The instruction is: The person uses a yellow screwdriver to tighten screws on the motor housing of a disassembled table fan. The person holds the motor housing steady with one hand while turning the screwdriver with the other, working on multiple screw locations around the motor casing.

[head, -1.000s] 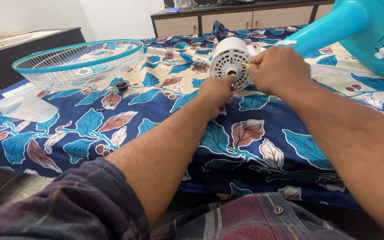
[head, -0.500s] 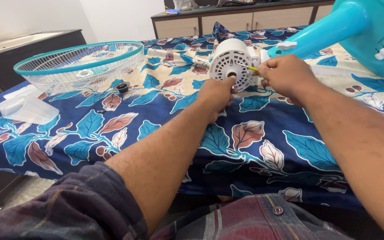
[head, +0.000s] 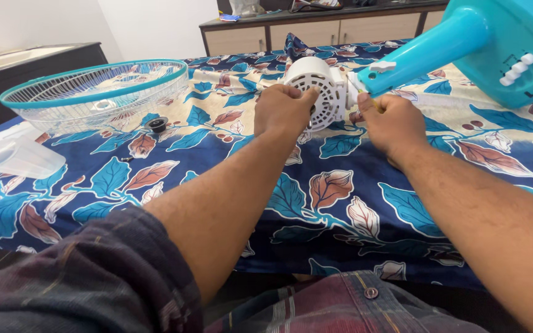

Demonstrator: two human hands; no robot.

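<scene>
Gripping the white motor housing (head: 316,92) with the left hand (head: 284,111): fingers curled over its vented face, thumb at the rim. Housing lies on its side on the leaf-print tablecloth (head: 340,185), mid-table, joined to the turquoise fan neck (head: 424,52), which runs up right to the turquoise fan base (head: 519,49). Right hand (head: 390,123) sits just right of the housing under the neck joint, fingers closed; something thin and yellowish pokes out of the fist, can't tell what it is. Wire fan guard (head: 94,92) with a turquoise rim sits well left. Small black knob (head: 155,124) lies beside the guard. Clear plastic piece (head: 20,157) rests at the table's left edge. Wooden cabinets (head: 316,28) stand behind.
</scene>
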